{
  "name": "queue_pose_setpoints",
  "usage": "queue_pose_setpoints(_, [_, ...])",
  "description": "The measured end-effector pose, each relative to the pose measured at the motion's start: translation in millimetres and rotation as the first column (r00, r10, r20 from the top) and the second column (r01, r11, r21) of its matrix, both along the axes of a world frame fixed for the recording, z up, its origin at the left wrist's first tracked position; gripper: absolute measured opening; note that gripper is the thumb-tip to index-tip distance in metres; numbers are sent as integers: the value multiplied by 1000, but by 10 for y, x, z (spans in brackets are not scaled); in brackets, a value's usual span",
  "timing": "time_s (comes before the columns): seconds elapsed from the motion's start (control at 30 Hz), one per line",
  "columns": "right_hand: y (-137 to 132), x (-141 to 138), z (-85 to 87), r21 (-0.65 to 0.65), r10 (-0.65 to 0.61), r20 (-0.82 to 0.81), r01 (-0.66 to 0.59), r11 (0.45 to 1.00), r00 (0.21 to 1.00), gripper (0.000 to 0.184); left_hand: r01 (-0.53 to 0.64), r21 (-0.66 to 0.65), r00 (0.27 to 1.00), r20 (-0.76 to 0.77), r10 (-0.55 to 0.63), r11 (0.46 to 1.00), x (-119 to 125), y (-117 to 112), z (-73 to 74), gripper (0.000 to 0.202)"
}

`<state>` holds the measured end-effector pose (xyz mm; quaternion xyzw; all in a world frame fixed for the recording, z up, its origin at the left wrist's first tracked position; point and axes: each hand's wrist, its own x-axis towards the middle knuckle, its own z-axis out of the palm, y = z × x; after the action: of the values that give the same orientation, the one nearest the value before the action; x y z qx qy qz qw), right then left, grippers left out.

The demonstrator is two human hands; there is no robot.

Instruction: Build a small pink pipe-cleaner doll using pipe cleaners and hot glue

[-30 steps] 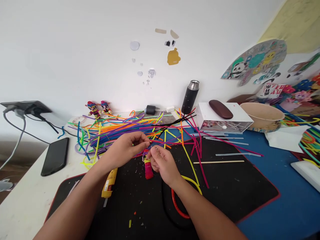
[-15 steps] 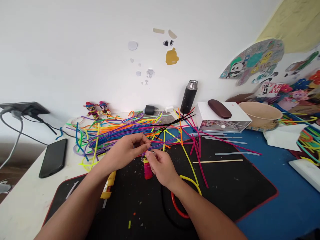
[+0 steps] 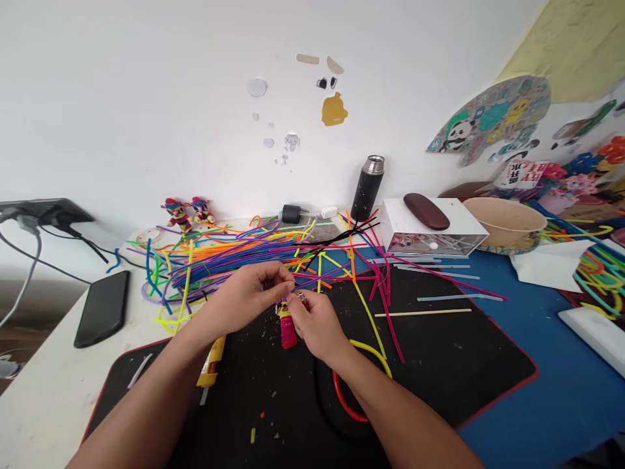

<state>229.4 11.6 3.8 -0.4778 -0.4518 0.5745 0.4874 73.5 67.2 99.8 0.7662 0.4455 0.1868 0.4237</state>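
Note:
Close together over the black mat, both my hands are busy at one small doll (image 3: 288, 332) that seems made of pipe cleaners. Its lower end is magenta-red, with yellow and purple parts above. My right hand (image 3: 315, 322) grips the doll's upper part between thumb and fingers, covering much of it. Right at the doll's top, my left hand (image 3: 256, 293) is closed in a pinch; what lies between its fingertips is too small to make out. Behind the hands spreads a heap of coloured pipe cleaners (image 3: 229, 251).
A yellow glue gun (image 3: 212, 365) lies partly under my left forearm. Two finished dolls (image 3: 176, 215) stand by the wall, left of a black flask (image 3: 368, 189) and a white box (image 3: 434, 221). A wooden stick (image 3: 424, 312) and magenta pipe cleaners (image 3: 393, 326) lie rightward.
The scene has shifted slightly leftward in view. Both hands keep nearly the same pose at the doll.

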Motion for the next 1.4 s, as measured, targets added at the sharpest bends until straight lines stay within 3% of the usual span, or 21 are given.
queue_pose_setpoints(1.4, [2, -9, -41, -30, 3, -13, -4, 1000, 1000, 48, 11, 3, 999, -46, -11, 1000, 35, -12, -2, 29])
